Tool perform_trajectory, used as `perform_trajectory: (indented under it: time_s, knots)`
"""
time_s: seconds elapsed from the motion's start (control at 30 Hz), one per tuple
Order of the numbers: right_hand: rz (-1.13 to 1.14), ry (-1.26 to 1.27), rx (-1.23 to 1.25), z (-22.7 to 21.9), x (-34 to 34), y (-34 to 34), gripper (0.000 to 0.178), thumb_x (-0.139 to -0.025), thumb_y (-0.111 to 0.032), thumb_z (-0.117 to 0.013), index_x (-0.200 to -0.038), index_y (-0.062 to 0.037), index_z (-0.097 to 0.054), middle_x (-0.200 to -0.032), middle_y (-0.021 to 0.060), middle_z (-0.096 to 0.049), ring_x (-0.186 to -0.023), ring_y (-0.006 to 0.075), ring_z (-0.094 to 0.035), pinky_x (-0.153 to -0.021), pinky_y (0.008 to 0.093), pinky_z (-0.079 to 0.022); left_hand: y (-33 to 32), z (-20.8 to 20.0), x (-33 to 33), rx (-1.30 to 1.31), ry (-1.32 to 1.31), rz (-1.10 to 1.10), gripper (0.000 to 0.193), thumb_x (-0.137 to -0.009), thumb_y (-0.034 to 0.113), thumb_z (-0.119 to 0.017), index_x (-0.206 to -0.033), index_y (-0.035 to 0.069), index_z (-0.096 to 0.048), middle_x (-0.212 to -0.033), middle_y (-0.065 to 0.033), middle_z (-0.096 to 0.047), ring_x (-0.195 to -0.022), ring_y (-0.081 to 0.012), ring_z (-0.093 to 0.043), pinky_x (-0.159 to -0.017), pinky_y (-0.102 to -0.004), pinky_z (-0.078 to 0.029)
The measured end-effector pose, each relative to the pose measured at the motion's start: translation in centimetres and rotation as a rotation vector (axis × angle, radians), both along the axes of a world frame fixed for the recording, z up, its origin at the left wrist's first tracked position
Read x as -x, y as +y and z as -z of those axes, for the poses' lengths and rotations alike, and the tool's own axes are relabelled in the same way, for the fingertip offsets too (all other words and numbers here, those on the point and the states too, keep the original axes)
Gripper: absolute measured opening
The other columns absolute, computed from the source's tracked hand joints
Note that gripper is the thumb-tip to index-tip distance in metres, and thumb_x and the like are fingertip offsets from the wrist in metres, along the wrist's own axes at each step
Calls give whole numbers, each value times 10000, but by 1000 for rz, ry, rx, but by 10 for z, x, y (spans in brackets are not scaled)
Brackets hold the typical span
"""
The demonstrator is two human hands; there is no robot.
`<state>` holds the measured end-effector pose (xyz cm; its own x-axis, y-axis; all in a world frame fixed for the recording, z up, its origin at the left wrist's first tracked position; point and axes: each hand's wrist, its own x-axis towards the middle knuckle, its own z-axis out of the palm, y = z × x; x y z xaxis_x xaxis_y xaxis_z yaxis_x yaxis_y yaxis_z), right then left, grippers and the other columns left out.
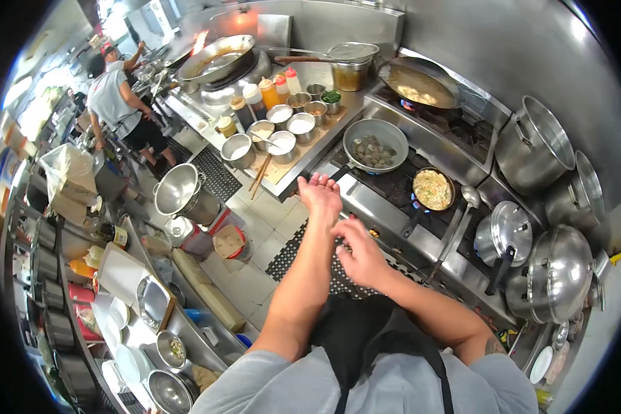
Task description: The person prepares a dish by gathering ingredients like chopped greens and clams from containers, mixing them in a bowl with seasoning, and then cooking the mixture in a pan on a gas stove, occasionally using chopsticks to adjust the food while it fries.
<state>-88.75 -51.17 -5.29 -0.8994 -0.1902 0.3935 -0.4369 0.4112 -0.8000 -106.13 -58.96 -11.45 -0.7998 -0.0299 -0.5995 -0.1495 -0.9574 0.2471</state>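
Both my hands are in front of my chest, beside the stove edge. My left hand (321, 196) is turned palm up with its fingers apart and nothing in it, close to the handle of a grey pan (395, 128) with clams (372, 152). Nearer to me, my right hand (362, 255) hangs by my left forearm, its fingers loosely bent and apart, also without anything in it. To the right of it, a small skillet (452, 201) with a yellow egg-like dish (432, 190) sits over a blue flame. A long-handled ladle (470, 196) lies beside that skillet.
A wok (438, 74) with frying food stands over flame behind. Metal tubs (238, 149) and squeeze bottles (269, 92) crowd the left counter, where chopsticks (260, 176) jut over the edge. Pots (531, 145) stand at right. A co-worker (115, 103) stands far left. A bucket (232, 243) is on the floor.
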Motion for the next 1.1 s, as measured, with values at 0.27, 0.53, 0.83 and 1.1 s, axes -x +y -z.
perform_trajectory:
  time_s: [0.27, 0.53, 0.83, 1.1]
  knots:
    - [-189, -88, -177, -10, -12, -18, 335, -761, -9, -545, -1093, 1, -504, -1075, 206, -489, -1041, 362, -500, -901, 397, -428, -14, 14, 2, 25, 65, -147, 465, -946, 546, -373, -735, 147, -488, -578, -7, -501, -426, -142, -451, -381, -272, -331]
    - [-357, -317, -205, -1, -17, -46, 261, -790, -20, -545, -1049, 4, -526, -967, 141, -505, -927, 243, -526, -768, 344, -460, -59, 37, -12, 130, -13, -257, 504, -938, 558, -382, -958, 72, -516, -691, -34, -531, -462, -114, -435, -397, -262, -350]
    - [-375, -324, -217, 8, -15, -69, 290, -805, -64, -554, -1078, 15, -500, -975, 155, -481, -875, 242, -502, -767, 340, -433, -93, 41, -18, 210, -48, -346, 492, -948, 545, -366, -953, 75, -513, -666, -32, -533, -468, -112, -444, -402, -259, -350]
    - [-368, -352, -144, 23, -21, -38, 271, -817, -115, -591, -1058, -9, -530, -991, 155, -533, -881, 263, -555, -810, 351, -458, -69, 57, -3, 65, 48, -246, 488, -956, 571, -324, -837, 125, -483, -591, -20, -468, -443, -112, -381, -384, -266, -323]
